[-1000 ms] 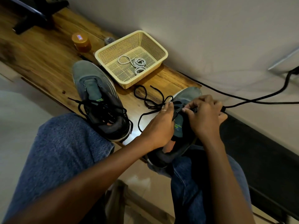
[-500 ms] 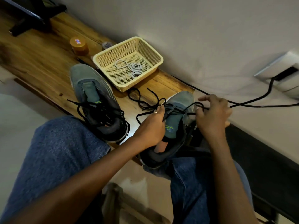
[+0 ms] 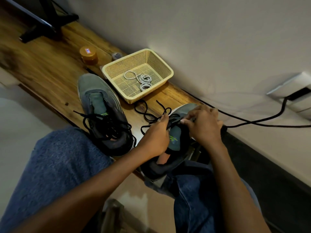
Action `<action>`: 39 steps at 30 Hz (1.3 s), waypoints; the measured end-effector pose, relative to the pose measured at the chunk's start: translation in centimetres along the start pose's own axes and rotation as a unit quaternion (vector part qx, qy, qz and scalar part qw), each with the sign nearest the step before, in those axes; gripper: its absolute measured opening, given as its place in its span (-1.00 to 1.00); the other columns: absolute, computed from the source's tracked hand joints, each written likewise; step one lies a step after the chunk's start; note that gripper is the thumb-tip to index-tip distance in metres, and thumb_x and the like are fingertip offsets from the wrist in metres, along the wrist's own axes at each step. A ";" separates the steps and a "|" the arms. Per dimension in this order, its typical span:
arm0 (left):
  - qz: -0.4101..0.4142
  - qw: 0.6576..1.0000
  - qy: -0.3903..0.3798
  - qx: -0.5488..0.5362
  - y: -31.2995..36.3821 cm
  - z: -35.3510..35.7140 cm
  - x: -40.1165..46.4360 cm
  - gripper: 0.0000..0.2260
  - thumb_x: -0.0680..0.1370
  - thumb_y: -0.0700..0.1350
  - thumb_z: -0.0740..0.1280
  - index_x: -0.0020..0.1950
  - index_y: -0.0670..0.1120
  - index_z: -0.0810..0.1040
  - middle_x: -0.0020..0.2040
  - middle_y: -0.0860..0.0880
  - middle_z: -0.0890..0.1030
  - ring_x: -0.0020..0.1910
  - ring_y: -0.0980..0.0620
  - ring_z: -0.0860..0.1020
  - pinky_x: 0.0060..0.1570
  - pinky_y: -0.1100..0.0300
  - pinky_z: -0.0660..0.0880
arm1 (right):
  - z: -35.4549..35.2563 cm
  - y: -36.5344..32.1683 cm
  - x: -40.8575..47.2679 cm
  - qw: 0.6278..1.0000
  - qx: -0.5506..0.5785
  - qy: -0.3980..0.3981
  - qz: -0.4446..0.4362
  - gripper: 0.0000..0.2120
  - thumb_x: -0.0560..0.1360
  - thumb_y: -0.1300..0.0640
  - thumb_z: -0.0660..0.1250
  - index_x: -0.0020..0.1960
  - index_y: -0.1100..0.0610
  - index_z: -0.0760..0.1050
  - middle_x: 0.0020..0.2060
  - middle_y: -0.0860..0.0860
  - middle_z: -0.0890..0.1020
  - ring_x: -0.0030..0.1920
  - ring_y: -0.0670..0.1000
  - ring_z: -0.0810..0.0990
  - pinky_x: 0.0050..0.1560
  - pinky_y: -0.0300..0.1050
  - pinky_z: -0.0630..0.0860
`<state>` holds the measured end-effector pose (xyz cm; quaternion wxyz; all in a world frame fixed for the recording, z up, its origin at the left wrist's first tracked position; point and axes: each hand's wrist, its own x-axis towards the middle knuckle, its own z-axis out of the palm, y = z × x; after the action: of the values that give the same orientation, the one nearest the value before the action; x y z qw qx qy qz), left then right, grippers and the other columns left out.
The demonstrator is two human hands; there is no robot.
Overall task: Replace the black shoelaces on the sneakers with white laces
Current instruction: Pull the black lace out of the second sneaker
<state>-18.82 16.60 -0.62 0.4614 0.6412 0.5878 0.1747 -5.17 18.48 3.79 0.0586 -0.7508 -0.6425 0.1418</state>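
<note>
Early in the job: both hands, left hand and right hand, pinch the black lace on the right sneaker, the left sneaker remains black-laced, and white laces lie unused in the basket

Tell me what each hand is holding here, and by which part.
Both hands work the black lace of the right-hand sneaker. The left hand grips it near the eyelets; the right hand pinches a strand over the tongue. Exact fingertip contact is unclear.
</note>
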 end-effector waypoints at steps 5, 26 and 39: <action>-0.015 1.000 0.012 -0.003 -0.3 -0.3 0.7 -0.50 0.64 -0.25 0.13 0.57 -0.07 0.11 0.46 -0.12 0.37 0.40 -0.12 0.37 0.33 0.02 0.37 | -2.0 1.7 0.4 0.976 0.087 0.145 0.138 -0.90 0.49 0.02 0.40 -0.11 0.05 0.58 0.17 0.06 0.50 0.28 0.17 0.29 0.13 0.10 0.25; 0.033 0.999 0.014 0.033 -0.2 0.0 0.7 -0.54 0.65 -0.19 0.12 0.55 -0.19 0.12 0.57 -0.13 0.12 0.53 -0.08 0.13 0.46 0.09 0.16 | 0.8 -0.8 1.0 0.995 0.027 0.083 0.048 -0.94 0.44 -0.01 0.44 -0.12 -0.06 0.58 0.23 -0.07 0.45 0.29 0.10 0.22 0.17 0.12 0.15; 0.022 0.999 0.001 0.041 -0.4 -0.1 0.8 -0.64 0.65 -0.13 0.15 0.43 -0.21 0.28 0.42 -0.14 0.35 0.38 -0.13 0.34 0.32 -0.02 0.34 | 0.4 -1.0 1.0 0.998 0.047 0.025 0.022 -0.71 0.43 0.10 0.43 0.11 -0.07 0.47 0.28 0.01 0.31 0.32 0.12 0.17 0.18 0.12 0.19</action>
<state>-18.95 17.35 -1.13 0.4298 0.6721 0.5809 0.1616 -6.07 19.55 3.56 0.1072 -0.7642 -0.6171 0.1541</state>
